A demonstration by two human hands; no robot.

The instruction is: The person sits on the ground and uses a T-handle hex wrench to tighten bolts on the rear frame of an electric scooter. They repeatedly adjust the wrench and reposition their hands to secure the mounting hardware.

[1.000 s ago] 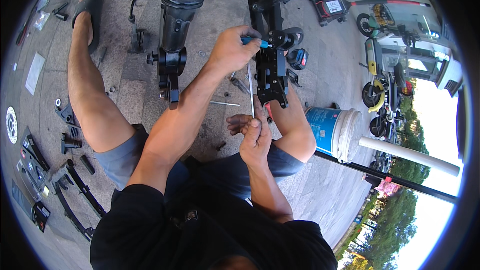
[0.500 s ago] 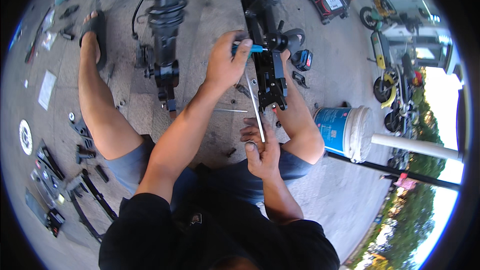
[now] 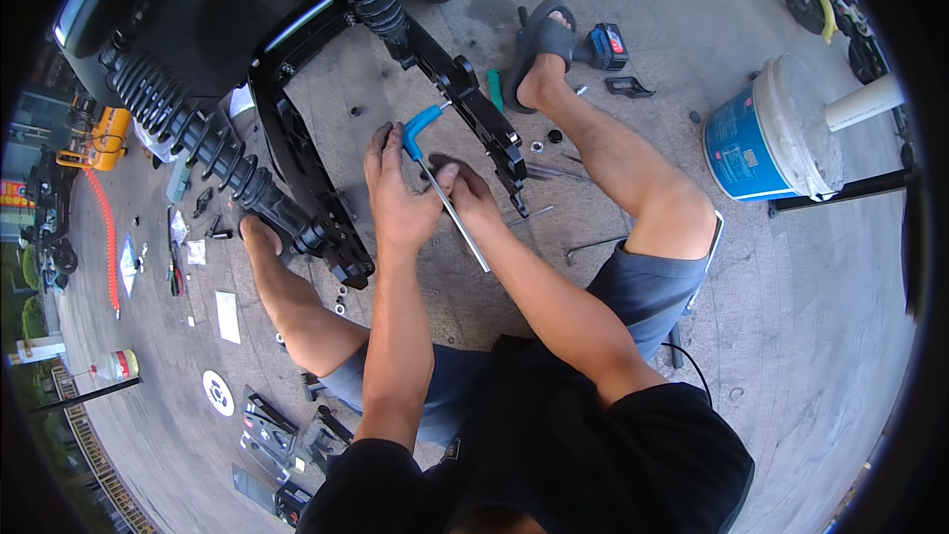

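Note:
An L-shaped hex key with a blue grip (image 3: 423, 125) and a long bare shaft is in my hands. Its short end meets the side of the right black metal arm (image 3: 479, 124); whether it sits in a bolt is too small to tell. My left hand (image 3: 403, 206) is closed around the key just below the blue bend, thumb across the shaft. Beside it my right hand (image 3: 474, 203) has its fingers curled at the shaft, partly hidden behind the left thumb. The shaft slants down between both wrists.
A second black arm (image 3: 314, 178) and a coil-spring shock absorber (image 3: 188, 129) stand at left. Nuts, a cordless tool battery (image 3: 605, 45) and loose hex keys (image 3: 593, 245) lie on the ground. A blue-and-white bucket (image 3: 751, 138) stands right; a brake disc (image 3: 217, 393) lies lower left.
The view has swung to the right. My right hand has come up from the shaft's lower end to beside my left hand. The hex key's long shaft still slants downward.

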